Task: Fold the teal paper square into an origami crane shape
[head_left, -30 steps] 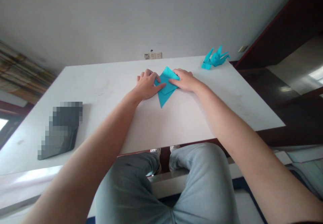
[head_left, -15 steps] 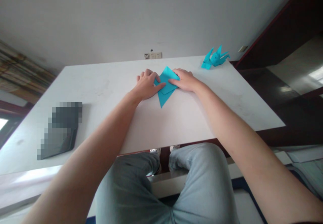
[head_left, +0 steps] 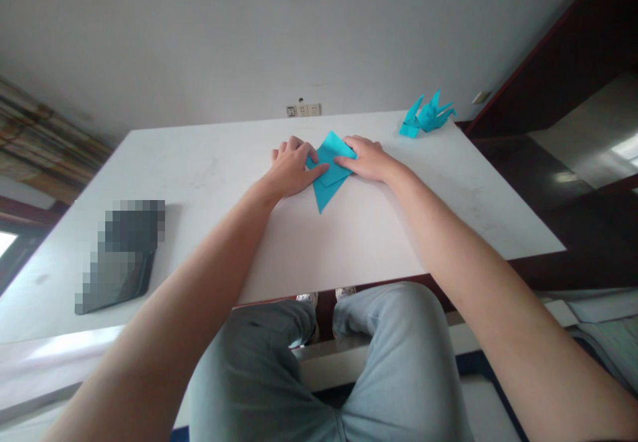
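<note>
A folded sheet of blue origami paper [head_left: 331, 152] lies on the white table, one pointed corner toward me and a folded layer on top. My left hand [head_left: 295, 166] grips its left side, thumb on the top face and fingers curled at the edge. On the right side, my right hand [head_left: 367, 158] pinches the paper, with the thumb on top and the fingers around the far right edge. Both hands rest low on the table. The undersides of the paper and some fingertips are hidden.
Blue folded paper cranes [head_left: 427, 116] stand at the table's far right corner. A dark, pixelated flat object [head_left: 127, 249] lies on the left of the white table [head_left: 209, 149]. Wall sockets [head_left: 303, 110] sit just beyond the far edge. My knees are below the near edge.
Almost nothing differs. The whole view has shifted very slightly, while both hands keep the same hold on the paper.
</note>
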Tool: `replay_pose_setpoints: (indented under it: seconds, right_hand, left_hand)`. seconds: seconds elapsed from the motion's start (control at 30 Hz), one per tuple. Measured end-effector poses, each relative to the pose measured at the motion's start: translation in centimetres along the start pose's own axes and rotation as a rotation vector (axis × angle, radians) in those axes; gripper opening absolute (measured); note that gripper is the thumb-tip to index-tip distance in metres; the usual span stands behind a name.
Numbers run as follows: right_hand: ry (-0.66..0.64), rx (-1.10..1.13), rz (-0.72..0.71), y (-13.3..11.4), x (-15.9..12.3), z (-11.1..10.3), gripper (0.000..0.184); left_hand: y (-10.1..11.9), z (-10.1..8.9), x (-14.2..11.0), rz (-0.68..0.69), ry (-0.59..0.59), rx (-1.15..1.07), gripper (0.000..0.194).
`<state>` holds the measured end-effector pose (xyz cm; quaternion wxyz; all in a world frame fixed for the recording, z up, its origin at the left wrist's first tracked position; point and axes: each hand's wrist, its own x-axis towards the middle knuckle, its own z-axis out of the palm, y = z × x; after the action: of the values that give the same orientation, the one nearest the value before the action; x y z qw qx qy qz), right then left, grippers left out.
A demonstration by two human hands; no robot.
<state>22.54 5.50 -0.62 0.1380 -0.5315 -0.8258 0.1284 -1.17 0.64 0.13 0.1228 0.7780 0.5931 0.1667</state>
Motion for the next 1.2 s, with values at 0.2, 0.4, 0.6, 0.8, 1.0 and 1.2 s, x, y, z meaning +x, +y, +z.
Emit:
replay_pose_setpoints:
  seconds: [0.2,0.4,0.6,0.8,1.0,1.2]
  right_hand:
    - [-0.001,0.008,0.003,-0.17,-0.09,-0.15,0.048]
    - [0.008,0.004,0.003,0.11,0.06,0.17,0.051]
    - [0.007,0.006,-0.002,0.02,0.03,0.06,0.052]
    - [0.006,0.009,0.010,-0.30,-0.13,-0.11,0.050]
    - [0.007,0.014,0.005,-0.16,-0.17,-0.05,0.050]
    - [0.004,0.005,0.004,-0.22,-0.17,-0.10,0.049]
  left_hand:
    - [-0.01,0.08,-0.04,-0.002,0.002,-0.004,0.037]
    - [0.20,-0.02,-0.13,-0.011,-0.004,0.015,0.036]
    - [0.12,-0.01,-0.13,-0.007,-0.001,0.006,0.035]
    - [0.03,0.00,-0.11,-0.003,0.000,-0.006,0.035]
    - [0.12,-0.06,-0.14,0.000,0.000,0.001,0.035]
    - [-0.03,0.13,-0.06,0.001,0.006,-0.003,0.036]
